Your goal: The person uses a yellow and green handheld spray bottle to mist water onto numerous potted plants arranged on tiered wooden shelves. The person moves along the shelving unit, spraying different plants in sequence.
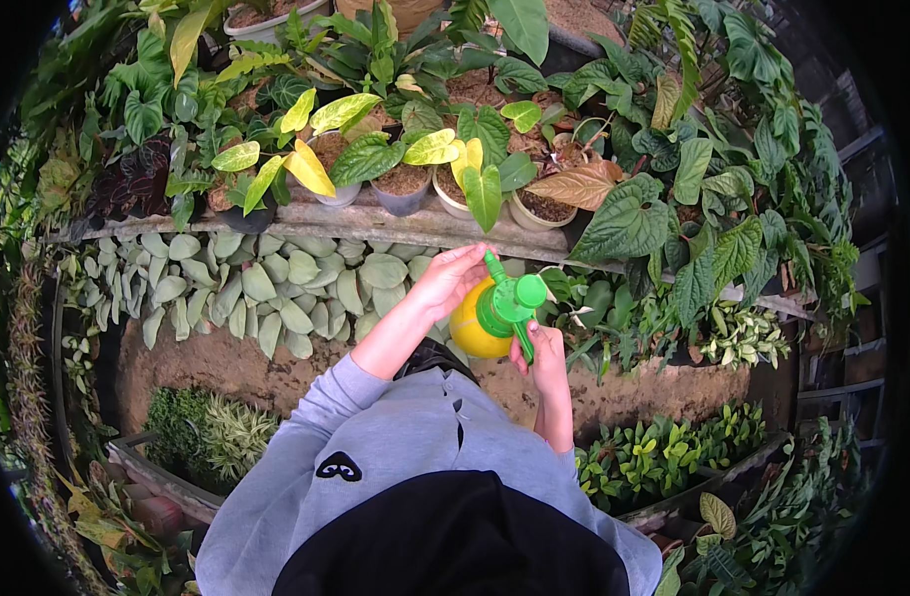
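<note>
A pump sprayer with a yellow tank (pixel 466 328) and a green head (pixel 508 302) is held up in front of my body, over the edge of a plant shelf. My right hand (pixel 542 356) is wrapped around its green handle (pixel 526 344). At the far end, the fingers of my left hand (pixel 455 277) are on the tip of the green nozzle (pixel 492 262), beside the tank. The nozzle points away from me, toward the potted plants. Just beyond it hangs a bright green leaf (pixel 483 197).
Several potted plants, among them one in a white pot (pixel 540 212), line the concrete shelf (pixel 335 222). Pale round-leaved plants (pixel 291 287) grow below its edge. Behind me, planting beds hold shrubs (pixel 667 451) and variegated plants (pixel 239 439). A bare dirt path (pixel 633 398) runs between.
</note>
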A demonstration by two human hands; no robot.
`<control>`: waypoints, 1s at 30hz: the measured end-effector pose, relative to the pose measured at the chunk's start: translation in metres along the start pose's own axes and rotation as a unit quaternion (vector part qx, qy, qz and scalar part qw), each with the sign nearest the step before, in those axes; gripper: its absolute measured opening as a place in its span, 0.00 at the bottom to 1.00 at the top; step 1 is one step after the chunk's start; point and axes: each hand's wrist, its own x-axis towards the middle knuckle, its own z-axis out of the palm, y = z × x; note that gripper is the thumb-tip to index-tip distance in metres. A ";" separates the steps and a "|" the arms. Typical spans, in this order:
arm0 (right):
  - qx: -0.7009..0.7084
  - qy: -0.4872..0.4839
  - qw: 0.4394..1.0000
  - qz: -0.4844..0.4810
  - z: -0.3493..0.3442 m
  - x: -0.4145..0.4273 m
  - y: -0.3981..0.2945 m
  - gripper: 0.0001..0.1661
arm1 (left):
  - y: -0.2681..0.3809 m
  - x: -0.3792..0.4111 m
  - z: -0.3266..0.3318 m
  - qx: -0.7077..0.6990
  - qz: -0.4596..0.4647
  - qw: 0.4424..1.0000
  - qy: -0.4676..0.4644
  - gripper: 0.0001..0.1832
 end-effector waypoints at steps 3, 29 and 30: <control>0.009 0.003 1.000 0.001 -0.004 -0.019 0.000 0.34 | -0.011 -0.010 0.008 0.015 0.006 1.000 -0.014 0.12; 0.138 0.117 0.983 -0.021 0.017 -0.071 0.017 0.31 | -0.048 -0.012 0.048 0.064 -0.056 0.996 -0.032 0.17; 0.138 0.117 0.983 -0.019 0.017 -0.072 0.018 0.31 | -0.049 -0.012 0.050 0.065 -0.061 0.996 -0.021 0.17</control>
